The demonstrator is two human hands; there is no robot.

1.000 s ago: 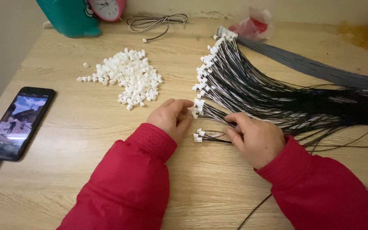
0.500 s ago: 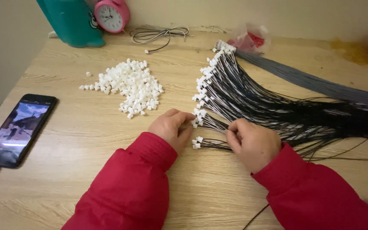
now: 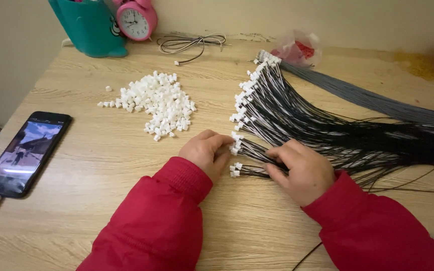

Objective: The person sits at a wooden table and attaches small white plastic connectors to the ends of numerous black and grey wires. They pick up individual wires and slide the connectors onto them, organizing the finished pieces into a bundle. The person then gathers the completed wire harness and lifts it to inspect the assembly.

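Observation:
A fan of thin black-and-white wires (image 3: pixel 322 125) with white plug ends lies across the wooden table (image 3: pixel 101 165). My right hand (image 3: pixel 300 170) presses and pinches a few of the nearest wires. My left hand (image 3: pixel 208 153) touches the white plug ends (image 3: pixel 235 145) of those same wires with its fingertips. A pile of small white plastic connector housings (image 3: pixel 159 103) sits to the left of the wires, a little beyond my left hand. Both arms wear red sleeves.
A smartphone (image 3: pixel 26 153) with a lit screen lies at the left edge, a cable at its end. At the back stand a teal container (image 3: pixel 89 25), a pink alarm clock (image 3: pixel 135 19), a coiled cable (image 3: pixel 192 42) and a plastic bag (image 3: pixel 295 49). Grey wires (image 3: pixel 372 98) run right.
The view has tilted upward slightly, showing more of the clock and container. My hands stay on the nearest wires; the left fingers have shifted slightly on the plug ends.

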